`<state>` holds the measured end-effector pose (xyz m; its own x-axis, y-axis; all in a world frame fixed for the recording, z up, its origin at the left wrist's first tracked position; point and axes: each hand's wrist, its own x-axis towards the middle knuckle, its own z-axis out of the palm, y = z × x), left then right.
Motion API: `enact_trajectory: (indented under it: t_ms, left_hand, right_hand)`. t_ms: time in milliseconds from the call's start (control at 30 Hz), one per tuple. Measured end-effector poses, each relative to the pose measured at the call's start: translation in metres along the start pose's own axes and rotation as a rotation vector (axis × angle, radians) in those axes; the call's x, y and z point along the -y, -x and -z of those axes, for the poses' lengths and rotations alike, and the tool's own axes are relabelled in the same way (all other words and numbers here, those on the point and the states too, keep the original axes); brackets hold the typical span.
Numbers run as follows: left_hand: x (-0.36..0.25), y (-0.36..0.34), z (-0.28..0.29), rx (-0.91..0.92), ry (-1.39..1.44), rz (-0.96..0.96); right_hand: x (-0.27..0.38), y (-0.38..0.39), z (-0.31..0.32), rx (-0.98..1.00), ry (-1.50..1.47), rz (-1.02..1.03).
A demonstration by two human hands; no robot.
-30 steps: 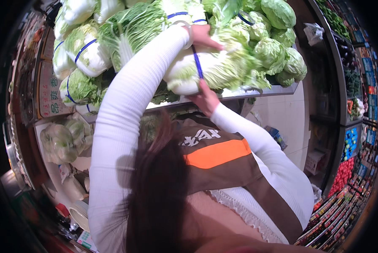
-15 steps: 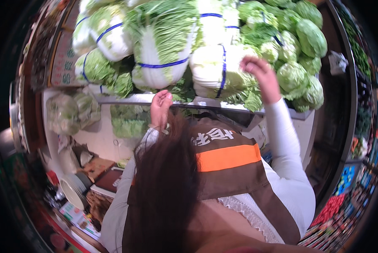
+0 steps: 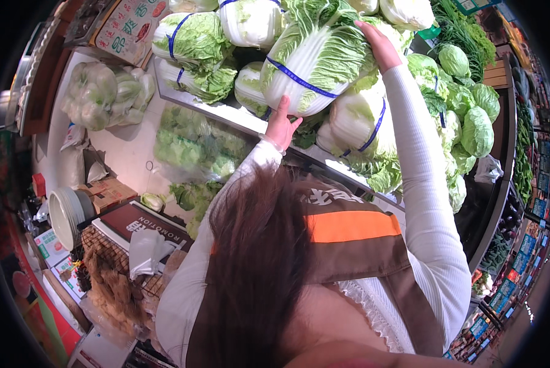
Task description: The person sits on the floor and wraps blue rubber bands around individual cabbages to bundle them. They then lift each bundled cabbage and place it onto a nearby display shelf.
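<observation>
Cabbage (image 3: 315,58) with a blue band (image 3: 299,80) round its white end sat slantwise at the near side of the tabletop (image 3: 241,115), gripped between two hands. The left hand (image 3: 280,126) pressed against the white end, thumb and fingers spread; the right hand (image 3: 380,46) reached over the leafy side. I could not tell whether the cabbage touched the tabletop or was raised slightly. Just to its right lay a second banded cabbage (image 3: 348,119), with round cabbages (image 3: 476,132) farther right. Two banded heads (image 3: 195,40) lay on the left. A carton (image 3: 131,27) stood far left, bagged vegetables (image 3: 91,95) nearer, and pale tubs (image 3: 66,218) near left.
</observation>
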<state>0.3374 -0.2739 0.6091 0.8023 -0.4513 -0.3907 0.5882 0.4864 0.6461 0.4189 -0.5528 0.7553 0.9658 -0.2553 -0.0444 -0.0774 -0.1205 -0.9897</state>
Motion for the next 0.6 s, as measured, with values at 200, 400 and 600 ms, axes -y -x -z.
enact_trajectory:
  t_ms: [200, 400, 600]
  left_hand:
    - [-0.100, 0.025, 0.041, 0.102, 0.012, -0.051]
    - [-0.198, 0.067, 0.098, 0.110, -0.335, -0.008]
    - [-0.201, 0.040, 0.080, 0.131, -0.542, 0.095]
  right_hand:
    - [-0.006, 0.066, -0.046, -0.109, -0.064, -0.107]
    - [-0.046, 0.192, -0.151, -0.259, -0.473, -0.115]
    - [-0.061, 0.221, -0.175, -0.362, -0.981, -0.277]
